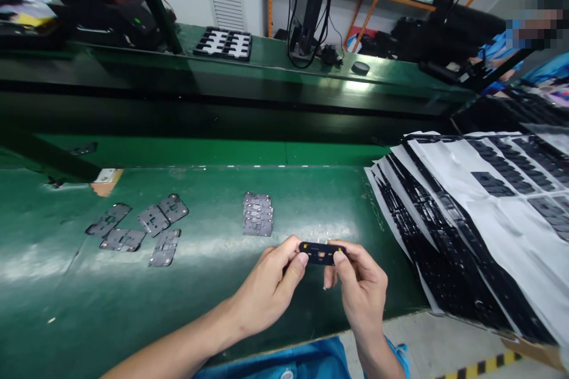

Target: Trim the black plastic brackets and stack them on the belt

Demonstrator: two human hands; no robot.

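Observation:
Above the front of the green bench, both hands hold one small black flat plastic part (316, 253) with rounded ends, a hole near its middle and small yellow spots at its ends. My left hand (271, 278) pinches its left end between thumb and fingers. At the other end, my right hand (361, 278) grips it, thumb on the near face. Just beyond my left hand lies an overlapping row of similar dark flat parts (258, 214). Farther left, several more loose dark parts (122, 240) are scattered on the bench.
On the right stands a tall stack of black trays with white sheets (422, 201), dark parts on top. A green post (53, 160) meets the bench at left. The raised back shelf (271, 68) carries a black tray (223, 43), cables and a round black object (360, 67). Another person's sleeve (493, 50) shows far right.

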